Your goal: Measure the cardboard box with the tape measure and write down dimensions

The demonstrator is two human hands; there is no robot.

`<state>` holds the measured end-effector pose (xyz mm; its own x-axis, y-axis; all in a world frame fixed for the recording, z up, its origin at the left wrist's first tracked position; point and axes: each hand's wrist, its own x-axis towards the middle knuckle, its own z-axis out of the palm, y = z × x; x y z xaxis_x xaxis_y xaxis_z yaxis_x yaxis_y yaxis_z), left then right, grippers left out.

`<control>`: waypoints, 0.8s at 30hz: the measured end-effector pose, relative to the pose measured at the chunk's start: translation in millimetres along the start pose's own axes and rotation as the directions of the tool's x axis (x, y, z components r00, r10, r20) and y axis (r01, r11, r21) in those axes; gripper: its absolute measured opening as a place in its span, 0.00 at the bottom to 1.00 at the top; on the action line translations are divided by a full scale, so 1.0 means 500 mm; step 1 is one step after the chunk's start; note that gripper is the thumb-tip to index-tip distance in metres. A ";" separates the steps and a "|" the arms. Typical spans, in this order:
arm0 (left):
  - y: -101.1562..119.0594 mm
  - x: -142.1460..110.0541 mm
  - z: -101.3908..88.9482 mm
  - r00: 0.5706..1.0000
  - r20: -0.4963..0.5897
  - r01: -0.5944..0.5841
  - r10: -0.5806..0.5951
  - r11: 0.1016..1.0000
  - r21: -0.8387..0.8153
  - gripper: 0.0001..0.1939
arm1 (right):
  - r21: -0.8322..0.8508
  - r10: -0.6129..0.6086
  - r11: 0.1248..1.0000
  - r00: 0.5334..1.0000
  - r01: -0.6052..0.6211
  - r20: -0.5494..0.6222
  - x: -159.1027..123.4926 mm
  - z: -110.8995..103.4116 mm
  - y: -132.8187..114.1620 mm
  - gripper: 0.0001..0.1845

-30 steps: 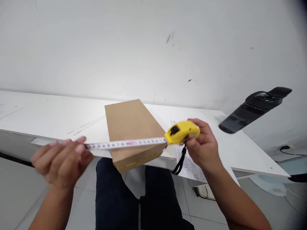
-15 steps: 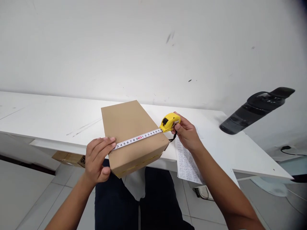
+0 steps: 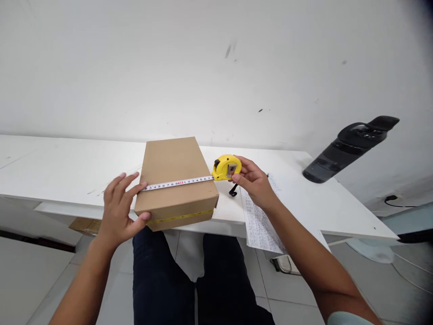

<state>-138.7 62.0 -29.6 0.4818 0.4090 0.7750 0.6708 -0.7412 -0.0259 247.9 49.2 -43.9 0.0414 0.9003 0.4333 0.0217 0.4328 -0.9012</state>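
A brown cardboard box (image 3: 176,158) with a yellow tape strip along its front side rests on the white table's front edge. The metal blade (image 3: 162,185) of a tape measure lies across its top from left to right. My left hand (image 3: 120,207) pins the blade's end at the box's left edge with the index finger, its thumb against the front corner and its other fingers spread and raised. My right hand (image 3: 253,180) is closed around the yellow tape measure case (image 3: 227,167), just beyond the box's right edge. A black strap (image 3: 233,190) hangs below the case.
A sheet of paper covered in writing (image 3: 259,221) lies partly under my right forearm. Farther right on the white table (image 3: 67,167) stands a dark bottle (image 3: 345,151), close to the wall. Another cardboard box (image 3: 84,225) is below the table at left.
The box has turned slightly and sits farther back on the table. The blade now crosses it more level. My left hand's outer fingers have lifted and spread; the right still holds the case.
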 end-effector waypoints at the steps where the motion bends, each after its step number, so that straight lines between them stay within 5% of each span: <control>1: -0.005 0.006 -0.004 1.000 0.004 0.028 -0.028 1.000 0.013 0.28 | -0.033 -0.014 0.999 1.000 0.014 0.010 -0.001 0.004 -0.005 0.32; 6: 0.019 0.034 -0.006 0.997 -0.050 0.067 -0.063 0.995 0.072 0.28 | -0.230 -0.019 0.973 0.997 0.037 0.079 -0.012 0.026 -0.021 0.27; 11: 0.062 0.045 0.019 0.998 -0.024 0.055 -0.053 0.990 0.126 0.22 | -0.072 0.016 0.997 0.999 -0.013 0.037 -0.019 0.047 -0.024 0.25; 17: 0.069 0.031 0.035 0.998 0.002 0.060 -0.061 0.988 0.146 0.29 | -0.007 0.114 0.993 0.987 -0.116 -0.111 -0.021 0.020 -0.025 0.24; 21: 0.075 0.028 0.063 0.997 -0.050 0.061 -0.056 0.991 0.118 0.33 | -0.036 0.110 0.992 0.974 -0.119 -0.199 0.016 0.020 -0.036 0.24; 24: 0.109 0.033 0.081 0.993 -0.096 0.076 -0.064 0.988 0.131 0.33 | -0.036 0.055 0.998 0.995 -0.058 -0.082 0.073 0.064 -0.047 0.24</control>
<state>-71.4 49.9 -43.6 0.3817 0.4028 0.8319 0.7738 -0.6314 -0.0493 216.9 73.2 -6.9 0.1240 0.9158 0.3819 0.0551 0.3780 -0.9242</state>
